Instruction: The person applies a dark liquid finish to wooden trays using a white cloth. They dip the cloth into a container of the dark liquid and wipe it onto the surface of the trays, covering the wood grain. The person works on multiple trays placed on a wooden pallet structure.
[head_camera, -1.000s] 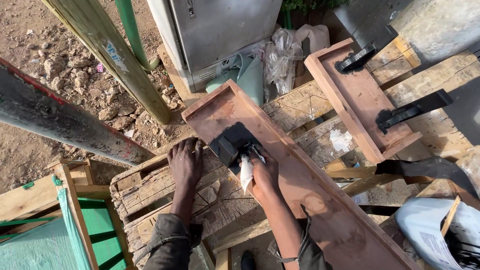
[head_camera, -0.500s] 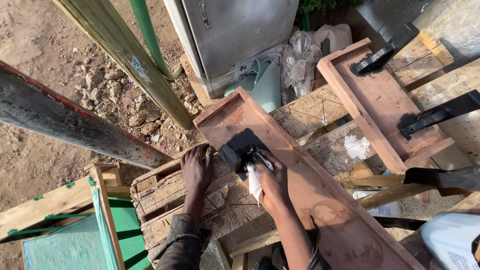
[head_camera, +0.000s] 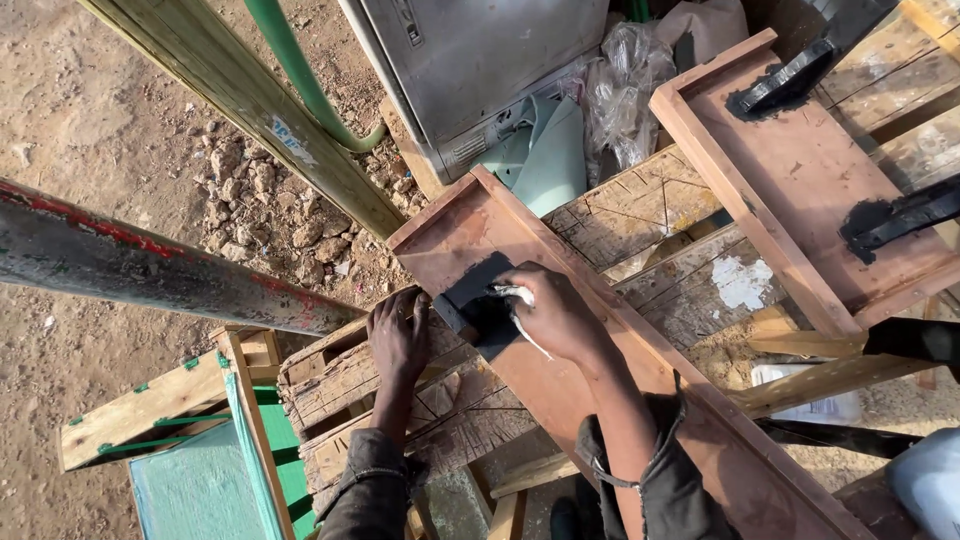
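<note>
The right hand (head_camera: 555, 315) rested on a long reddish-brown wooden tray with raised edges (head_camera: 600, 400), its fingers curled narrowly around a white brush or rag-like applicator (head_camera: 518, 305); what exactly that tool was could not be told. The applicator met a patch of black paint (head_camera: 480, 295) near the tray's far end, at about eleven o'clock from the hand. The left hand (head_camera: 397, 335) lay at nine o'clock from the right one, fingers bent and pressed flat over the tray's left rim and the rough weathered wooden pallet (head_camera: 350, 400) beneath it, gripping nothing else. The tray ran diagonally from ten o'clock down to five o'clock across the pallet. A second reddish-brown wooden tray (head_camera: 800, 180) lay at two o'clock, well apart, bearing two black metal brackets (head_camera: 900, 215). At twelve o'clock stood a grey metal cabinet (head_camera: 480, 60), with crumpled clear plastic wrap (head_camera: 625, 85) just beside it. A green-painted wooden frame (head_camera: 215, 470) sat at eight o'clock, near the pallet.
</note>
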